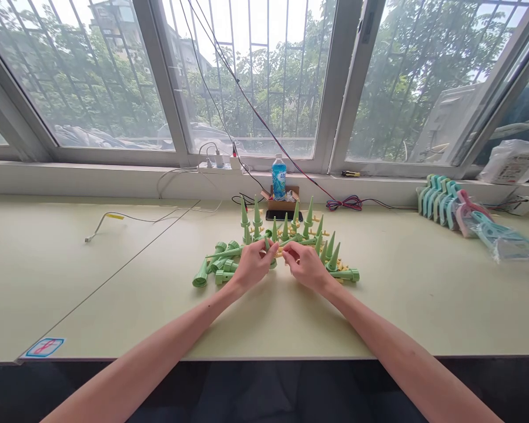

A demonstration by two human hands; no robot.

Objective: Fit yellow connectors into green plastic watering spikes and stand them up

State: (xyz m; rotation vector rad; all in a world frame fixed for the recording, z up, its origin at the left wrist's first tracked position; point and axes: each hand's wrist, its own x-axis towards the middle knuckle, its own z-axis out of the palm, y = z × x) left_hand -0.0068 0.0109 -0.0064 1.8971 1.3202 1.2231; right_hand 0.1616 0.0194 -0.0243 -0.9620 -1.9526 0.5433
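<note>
My left hand [252, 264] and my right hand [306, 266] meet at the middle of a pale green table [114, 282]. Both pinch a small green plastic spike piece with a yellow part [278, 249] held between their fingertips. Around the hands stand several upright green cone spikes [309, 214]. To the left of my left hand, several green spikes lie on their sides in a heap [216, 267]. One more lies flat by my right wrist [347, 274].
A blue drink bottle [278, 176] stands on a small cardboard box [282, 204] behind the spikes, with a dark phone in front. Cables [344, 204] trail along the window sill. A stack of coloured plastic pieces and bags [462, 211] lies at the right. A white cable [110, 218] crosses the left.
</note>
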